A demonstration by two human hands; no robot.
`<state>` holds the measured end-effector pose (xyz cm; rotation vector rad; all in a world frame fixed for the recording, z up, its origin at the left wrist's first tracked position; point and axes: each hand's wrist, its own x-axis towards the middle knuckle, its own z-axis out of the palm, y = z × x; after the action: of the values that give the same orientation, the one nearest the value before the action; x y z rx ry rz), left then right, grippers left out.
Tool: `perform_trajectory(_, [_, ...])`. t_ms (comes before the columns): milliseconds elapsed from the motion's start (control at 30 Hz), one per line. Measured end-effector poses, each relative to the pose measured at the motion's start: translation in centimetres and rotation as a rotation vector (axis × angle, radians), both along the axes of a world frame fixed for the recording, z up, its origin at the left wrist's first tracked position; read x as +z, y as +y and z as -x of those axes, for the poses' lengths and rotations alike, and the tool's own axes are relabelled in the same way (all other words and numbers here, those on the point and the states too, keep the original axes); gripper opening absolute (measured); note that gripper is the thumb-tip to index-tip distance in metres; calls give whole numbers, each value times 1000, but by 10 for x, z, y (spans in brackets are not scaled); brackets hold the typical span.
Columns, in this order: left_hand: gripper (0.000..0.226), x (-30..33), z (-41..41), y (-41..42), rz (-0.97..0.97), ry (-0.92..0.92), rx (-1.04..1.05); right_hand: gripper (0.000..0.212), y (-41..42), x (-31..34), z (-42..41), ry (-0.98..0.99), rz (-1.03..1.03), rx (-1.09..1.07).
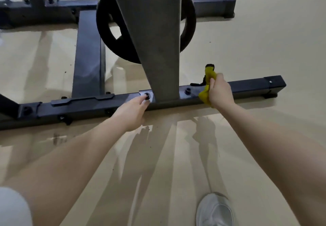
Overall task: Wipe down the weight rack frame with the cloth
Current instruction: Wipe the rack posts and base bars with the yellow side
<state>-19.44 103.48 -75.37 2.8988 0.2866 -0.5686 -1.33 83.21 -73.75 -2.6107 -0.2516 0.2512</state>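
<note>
My white shoe (215,210) stands on the glossy beige floor (264,155), just short of the weight rack frame (247,86) — dark square tubing, bolted, its near base bar running along the floor. My left hand (131,112) rests on that bar, fingers loosely extended to a bolt (146,95). My right hand (220,91) clenches the yellow cloth (206,95) — bunched against the bar's right stretch.

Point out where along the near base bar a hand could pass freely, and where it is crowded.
Free: the bar between the right hand with the cloth and the end cap. Crowded: around the upright, where the left hand touches a bolt; further left, a bracket.
</note>
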Motion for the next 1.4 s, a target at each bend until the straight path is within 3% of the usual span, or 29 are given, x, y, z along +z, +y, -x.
perform_trajectory(67, [53,1,-9,-15,-1,-5,-60,29,3,-17,-13,1,-52,63])
perform_trajectory(167, [53,-12,-15,-32,-24,7,-119,45,13,-64,-9,58,142,447])
perform_trajectory(233, [55,-19,-19,-42,-34,-2,-129,54,15,-81,-10,-3,189,549])
perform_trajectory(333, [45,-34,-32,-60,-136,-234,-288,58,-3,-87,-29,-73,240,687])
perform_trajectory(400, [45,-36,-43,-73,-342,-326,-362,64,-25,-92,-43,-129,270,678])
perform_trajectory(500, [62,-36,-59,-93,-584,-364,-434,64,-45,-99,-44,-163,295,543])
perform_trajectory(600, [58,-40,-79,-100,-787,-326,-463,66,-33,-94,-25,-117,286,508])
perform_trajectory(733, [41,-54,-100,-101,-877,-90,-478,71,-23,-84,-19,-45,280,776])
perform_trajectory(800, [38,-57,-107,-95,-886,-78,-500,75,-34,-85,-42,-104,280,846])
perform_trajectory(900, [43,-55,-107,-83,-899,-172,-560,77,-51,-89,-63,-156,303,699])
perform_trajectory(1000, [48,-58,-103,-79,-906,-179,-609,78,-38,-89,-38,-74,373,487])
perform_trajectory(1133, [41,-59,-107,-76,-875,-256,-661,75,-9,-91,-3,-63,384,578])
perform_trajectory(1233, [40,-61,-107,-77,-866,-292,-676,75,-29,-87,-36,-102,425,671])
perform_trajectory(1400, [43,-64,-106,-73,-883,-265,-696,88,-25,-71,-43,88,518,363])
